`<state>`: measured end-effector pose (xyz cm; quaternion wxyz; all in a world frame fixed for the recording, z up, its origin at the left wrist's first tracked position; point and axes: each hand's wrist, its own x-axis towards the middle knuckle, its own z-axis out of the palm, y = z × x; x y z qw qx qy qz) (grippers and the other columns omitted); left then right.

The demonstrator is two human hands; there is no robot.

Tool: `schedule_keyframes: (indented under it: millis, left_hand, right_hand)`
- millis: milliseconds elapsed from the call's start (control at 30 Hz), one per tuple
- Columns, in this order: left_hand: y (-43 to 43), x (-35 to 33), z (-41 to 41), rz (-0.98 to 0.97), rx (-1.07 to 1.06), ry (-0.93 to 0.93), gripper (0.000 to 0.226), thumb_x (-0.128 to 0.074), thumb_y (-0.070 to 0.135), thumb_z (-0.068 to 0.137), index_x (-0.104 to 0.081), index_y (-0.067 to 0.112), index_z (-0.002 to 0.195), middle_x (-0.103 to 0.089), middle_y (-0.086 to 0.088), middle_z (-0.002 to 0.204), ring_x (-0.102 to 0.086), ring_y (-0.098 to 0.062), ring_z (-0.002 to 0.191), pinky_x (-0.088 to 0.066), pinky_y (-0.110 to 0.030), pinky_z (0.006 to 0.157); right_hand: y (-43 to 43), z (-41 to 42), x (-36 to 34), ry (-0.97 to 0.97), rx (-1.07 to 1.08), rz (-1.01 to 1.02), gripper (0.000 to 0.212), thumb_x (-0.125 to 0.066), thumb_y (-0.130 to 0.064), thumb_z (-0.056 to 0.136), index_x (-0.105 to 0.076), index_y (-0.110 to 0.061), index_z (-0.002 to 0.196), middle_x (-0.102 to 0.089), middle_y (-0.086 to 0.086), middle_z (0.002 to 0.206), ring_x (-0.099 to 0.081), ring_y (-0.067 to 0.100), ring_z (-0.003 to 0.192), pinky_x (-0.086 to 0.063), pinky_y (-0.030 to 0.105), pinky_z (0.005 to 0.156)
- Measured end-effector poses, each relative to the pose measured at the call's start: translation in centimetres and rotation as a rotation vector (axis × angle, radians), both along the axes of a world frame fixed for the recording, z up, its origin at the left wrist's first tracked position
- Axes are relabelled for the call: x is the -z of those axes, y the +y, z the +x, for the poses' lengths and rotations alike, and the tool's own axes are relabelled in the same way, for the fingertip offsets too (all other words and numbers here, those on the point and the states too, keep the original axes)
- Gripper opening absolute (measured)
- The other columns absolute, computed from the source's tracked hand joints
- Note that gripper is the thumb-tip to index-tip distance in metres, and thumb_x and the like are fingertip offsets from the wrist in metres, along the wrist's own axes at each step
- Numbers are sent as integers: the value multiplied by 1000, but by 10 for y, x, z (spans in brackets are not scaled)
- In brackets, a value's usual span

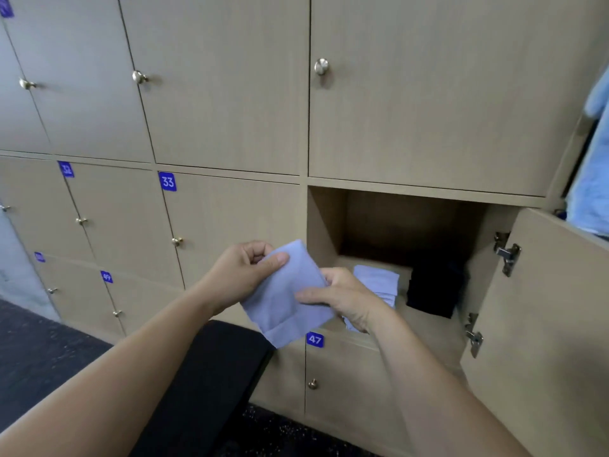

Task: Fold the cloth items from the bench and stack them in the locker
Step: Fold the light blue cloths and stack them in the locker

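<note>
With the folding seemingly done, you hold the cloth (283, 301) in the air before the left edge of the open locker (326, 219), left grip (244, 272) pinching its top corner, right grip (346, 300) clamped on its right edge; it hangs tilted, one corner down, long axis unclear, so next level it onto the pale stack (377, 280).
</note>
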<state>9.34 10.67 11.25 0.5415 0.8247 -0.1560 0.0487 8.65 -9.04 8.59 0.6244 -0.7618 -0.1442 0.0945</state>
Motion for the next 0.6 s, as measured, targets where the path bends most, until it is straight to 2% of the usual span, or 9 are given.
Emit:
schedule_keyframes:
  millis: [67,167,200,300,333,400,500,600]
  left_hand:
    - [-6,14,3,-35,-101,-33,44,-63,42,91,-53,2,77,-52,1,63,-45,-11,55,-34,-23,50]
    - [-21,35,2,-118,-243,-45,37,-58,35,97,-51,12,69,-50,8,58,-43,-6,50,-34,-21,50]
    - [-28,42,0,-154,-274,-40,37,-56,35,97,-50,13,69,-50,6,59,-43,-5,49,-34,-20,50]
    - [-51,64,-4,-247,-389,-24,39,-53,35,98,-49,5,73,-49,0,63,-44,-6,53,-36,-18,51]
    - [-58,72,-4,-270,-411,-14,41,-53,37,98,-50,1,77,-50,-2,66,-45,-10,57,-37,-21,53]
    - [-72,88,-5,-298,-408,7,44,-51,41,98,-52,0,83,-53,-5,70,-48,-16,63,-39,-28,58]
    - [-86,99,-5,-299,-371,73,47,-50,44,98,-53,1,81,-54,-2,67,-48,-15,61,-39,-28,57]
    - [-91,103,1,-230,-332,134,55,-48,48,97,-46,0,70,-45,-3,63,-42,-17,60,-34,-28,55]
  right_hand:
    - [-6,0,10,39,53,82,33,-75,-25,63,-71,-11,92,-73,7,88,-66,21,83,-50,35,78]
    - [-12,-2,26,83,183,226,42,-76,-25,61,-70,-4,96,-72,10,90,-66,25,84,-50,38,79]
    - [-13,-3,31,92,234,295,40,-76,-24,64,-70,-4,98,-73,9,91,-67,24,84,-51,36,77]
    - [-8,-12,44,113,411,515,12,-68,-20,87,-71,-11,94,-74,2,87,-69,14,77,-52,21,63]
    - [-5,-13,48,86,493,504,10,-64,-22,91,-69,-13,90,-73,-2,84,-67,10,75,-50,16,61]
    - [0,-14,60,-15,692,361,21,-59,-29,94,-60,-17,77,-63,-10,73,-59,5,70,-44,12,59]
    - [-2,-15,72,-114,919,187,37,-53,-36,96,-43,-22,63,-46,-11,60,-45,10,61,-36,25,62]
    - [-15,-13,79,-146,956,165,47,-55,-31,96,-35,-20,55,-39,-11,49,-37,6,51,-32,24,55]
